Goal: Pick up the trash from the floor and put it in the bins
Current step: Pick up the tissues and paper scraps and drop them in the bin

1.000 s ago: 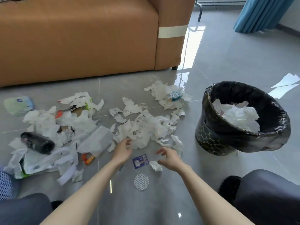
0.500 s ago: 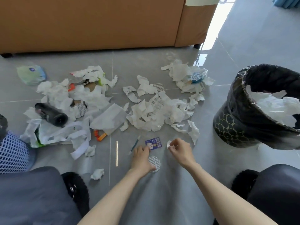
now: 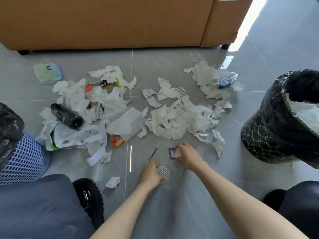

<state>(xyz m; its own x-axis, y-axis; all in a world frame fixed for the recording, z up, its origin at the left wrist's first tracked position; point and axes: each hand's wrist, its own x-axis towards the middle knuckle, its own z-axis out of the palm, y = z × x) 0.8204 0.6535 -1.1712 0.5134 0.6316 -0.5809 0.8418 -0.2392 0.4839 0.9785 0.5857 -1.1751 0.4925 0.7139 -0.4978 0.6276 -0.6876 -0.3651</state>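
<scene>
Tan sofa (image 3: 103,23) on grey tiled floor (image 3: 276,49)

Head-worn wide-angle camera looks steeply down and forward from close above the left hand (image 3: 150,175) and right hand (image 3: 189,156), sofa (image 3: 107,21) beyond them.

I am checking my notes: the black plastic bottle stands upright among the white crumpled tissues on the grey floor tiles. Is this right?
Not quite. The head view shows the black plastic bottle lying on its side, not upright; it is indeed among the white crumpled tissues on the grey floor tiles.
</scene>
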